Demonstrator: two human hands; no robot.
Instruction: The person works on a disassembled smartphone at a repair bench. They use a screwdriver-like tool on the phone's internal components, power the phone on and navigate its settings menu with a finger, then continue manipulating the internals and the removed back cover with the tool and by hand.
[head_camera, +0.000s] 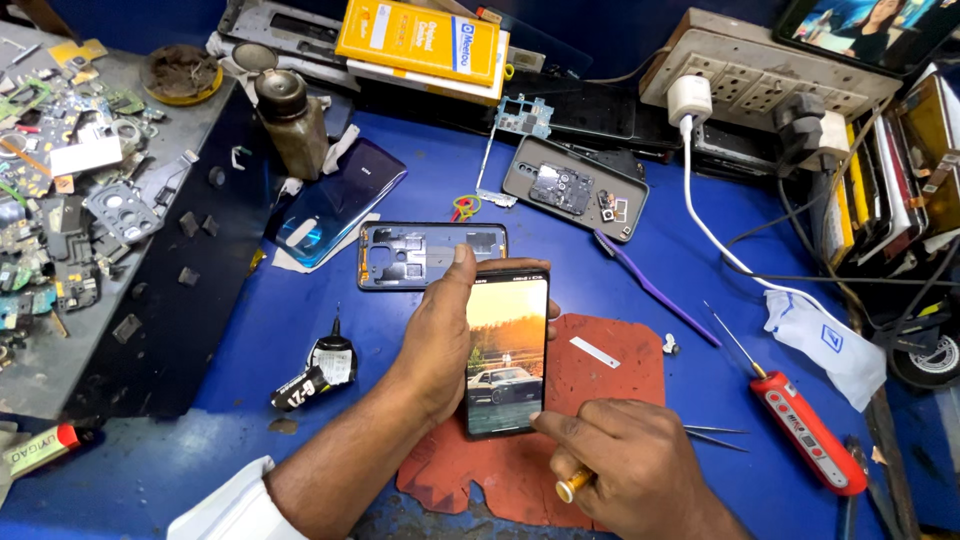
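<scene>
My left hand (432, 345) grips a black smartphone (507, 350) from the left side, thumb along its top edge. Its lit screen shows a car under an orange sky. My right hand (625, 465), with a gold ring, touches the phone's lower right corner with a fingertip. Both hands hover above a worn red mat (610, 365) on the blue bench. Just behind the phone lies a dark phone frame (420, 252).
A red-handled screwdriver (800, 420), tweezers (715, 435) and a purple toothbrush (650, 285) lie to the right. A glue tube (315, 375), a blue back cover (335, 205), a brown bottle (292, 120), an open phone chassis (575, 188), a power strip (760, 75) and scattered parts (70, 200) surround the mat.
</scene>
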